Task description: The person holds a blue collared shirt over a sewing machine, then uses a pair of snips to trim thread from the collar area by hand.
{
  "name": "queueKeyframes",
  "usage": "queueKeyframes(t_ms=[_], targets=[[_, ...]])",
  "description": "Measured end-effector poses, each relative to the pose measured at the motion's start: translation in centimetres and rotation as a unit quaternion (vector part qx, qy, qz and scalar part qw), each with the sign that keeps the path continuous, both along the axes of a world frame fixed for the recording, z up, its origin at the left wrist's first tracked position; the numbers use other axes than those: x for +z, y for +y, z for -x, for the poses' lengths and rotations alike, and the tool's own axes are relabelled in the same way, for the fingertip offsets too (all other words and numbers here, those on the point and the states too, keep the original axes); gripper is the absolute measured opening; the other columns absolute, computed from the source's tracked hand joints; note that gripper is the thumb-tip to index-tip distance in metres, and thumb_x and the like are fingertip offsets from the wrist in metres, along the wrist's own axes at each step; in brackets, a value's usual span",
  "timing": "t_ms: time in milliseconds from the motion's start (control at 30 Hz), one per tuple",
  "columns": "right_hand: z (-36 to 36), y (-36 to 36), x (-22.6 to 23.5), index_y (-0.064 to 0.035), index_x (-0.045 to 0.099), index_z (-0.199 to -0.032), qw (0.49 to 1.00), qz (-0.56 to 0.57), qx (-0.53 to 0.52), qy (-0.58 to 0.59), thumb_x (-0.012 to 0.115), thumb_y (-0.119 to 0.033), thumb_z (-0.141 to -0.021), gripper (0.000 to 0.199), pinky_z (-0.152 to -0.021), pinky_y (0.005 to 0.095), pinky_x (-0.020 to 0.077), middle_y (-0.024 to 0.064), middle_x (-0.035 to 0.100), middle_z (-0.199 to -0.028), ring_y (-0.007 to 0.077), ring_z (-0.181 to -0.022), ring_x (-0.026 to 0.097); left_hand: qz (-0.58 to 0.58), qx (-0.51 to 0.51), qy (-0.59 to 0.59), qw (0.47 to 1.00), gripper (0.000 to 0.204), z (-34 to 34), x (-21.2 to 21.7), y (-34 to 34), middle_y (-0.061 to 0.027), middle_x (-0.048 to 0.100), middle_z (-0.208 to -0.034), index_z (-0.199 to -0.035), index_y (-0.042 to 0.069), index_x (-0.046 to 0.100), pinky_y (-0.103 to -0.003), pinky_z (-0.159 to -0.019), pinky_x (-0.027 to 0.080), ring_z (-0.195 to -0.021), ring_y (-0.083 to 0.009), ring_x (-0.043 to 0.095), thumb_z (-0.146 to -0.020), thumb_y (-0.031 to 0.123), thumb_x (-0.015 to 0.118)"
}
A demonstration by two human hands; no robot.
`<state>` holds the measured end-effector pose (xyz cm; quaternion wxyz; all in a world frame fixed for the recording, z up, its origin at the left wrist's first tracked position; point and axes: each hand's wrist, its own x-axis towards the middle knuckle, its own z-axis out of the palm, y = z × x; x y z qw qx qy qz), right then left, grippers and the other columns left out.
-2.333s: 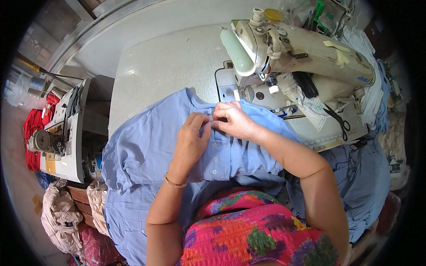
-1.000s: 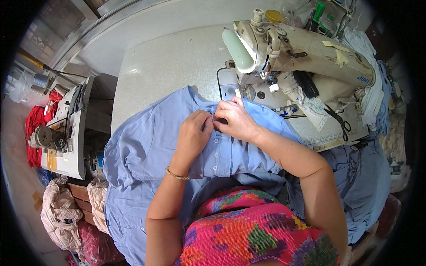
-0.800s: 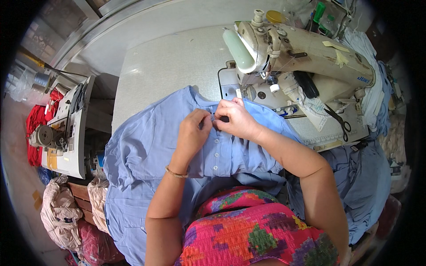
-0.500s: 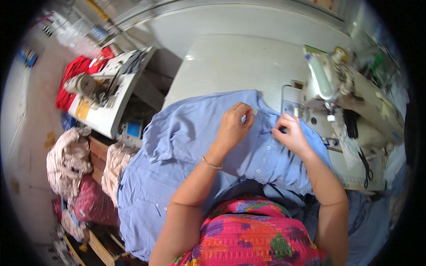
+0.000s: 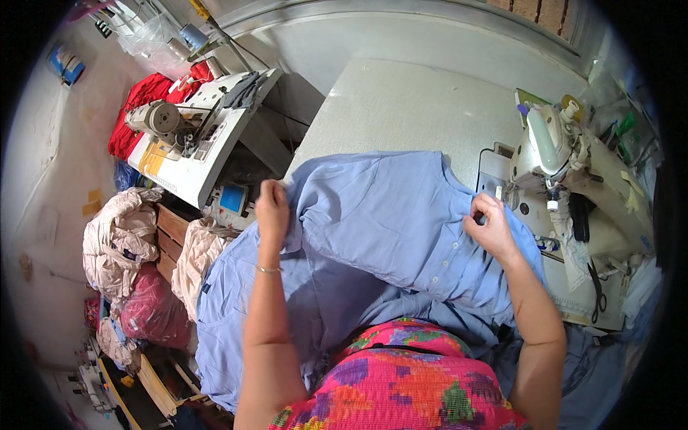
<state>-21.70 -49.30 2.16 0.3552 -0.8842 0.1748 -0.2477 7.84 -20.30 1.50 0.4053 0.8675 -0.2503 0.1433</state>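
A light blue shirt (image 5: 401, 215) with a row of white buttons lies spread over the front of the pale table. My right hand (image 5: 493, 228) is closed, its thumb and fingers pinching the shirt by the neckline at the upper end of the button row. Above the shirt's sleeve at the left, my left hand (image 5: 272, 211) is raised with its fingers pinched together. A small pale bit shows at those fingertips, too small to name. Beneath lies more light blue cloth (image 5: 236, 308), draping off the table toward the lower left.
A sewing machine (image 5: 573, 161) stands at the right, with black scissors (image 5: 596, 290) beside it. Another sewing machine (image 5: 159, 120) sits on a separate table at the left. Cream cloth (image 5: 118, 233) and a pink bundle (image 5: 154, 308) are piled below it. A wall borders the table's far side.
My left hand has moved left, from the neckline to the sleeve side, still pinched. My right hand stays at the neckline. The whole view has shifted slightly.
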Motion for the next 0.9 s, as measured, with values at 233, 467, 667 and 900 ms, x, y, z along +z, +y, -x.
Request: queueKeyframes(t_ms=[233,467,667,900], targets=[[0.1,0.0,0.0,-0.0035,0.043,-0.062,1.0,-0.007,0.003,0.006,0.063,-0.008,-0.064,0.02,-0.074,0.0331,0.034,0.0051,0.047,-0.066,0.0205,-0.063,0.048,0.041,-0.169,0.009,0.985,0.007,12.4,0.2,-4.7,-0.0225,0.057,-0.083,-0.091,0.0,0.051,-0.043,-0.065,0.046,-0.074,-0.039,0.057,-0.085,0.003,0.051],[0.1,0.3,0.5,-0.0037,0.044,-0.063,1.0,0.004,-0.001,0.015,0.063,-0.009,-0.065,0.02,-0.077,0.0338,0.0332,0.0049,0.047,-0.067,0.0206,-0.064,0.048,0.058,-0.056,-0.042,0.996,0.008,1.1,1.3,-0.9,-0.0116,0.063,-0.077,-0.094,0.0,0.053,-0.028,-0.064,0.047,-0.073,-0.0168,0.061,-0.088,0.005,0.051],[-0.1,0.2,0.2,-0.0015,0.043,-0.063,0.999,0.037,0.005,-0.016,0.063,-0.005,-0.063,0.02,-0.064,0.0319,0.0355,0.0072,0.046,-0.065,0.0217,-0.061,0.048,-0.094,-0.033,-0.007,0.995,0.012,-5.2,0.5,4.8,-0.0178,0.06,-0.071,-0.085,0.0,0.059,-0.033,-0.059,0.046,-0.065,-0.0274,0.061,-0.084,0.012,0.056],[0.2,0.1,0.4,-0.0033,0.044,-0.063,1.0,0.003,0.002,0.012,0.063,-0.009,-0.066,0.019,-0.076,0.0339,0.0326,0.0053,0.047,-0.067,0.0209,-0.063,0.048,-0.14,-0.121,0.115,0.976,0.013,-3.6,1.4,5.9,-0.0112,0.061,-0.07,-0.089,-0.003,0.06,-0.028,-0.061,0.046,-0.066,-0.0132,0.057,-0.083,0.009,0.057]])
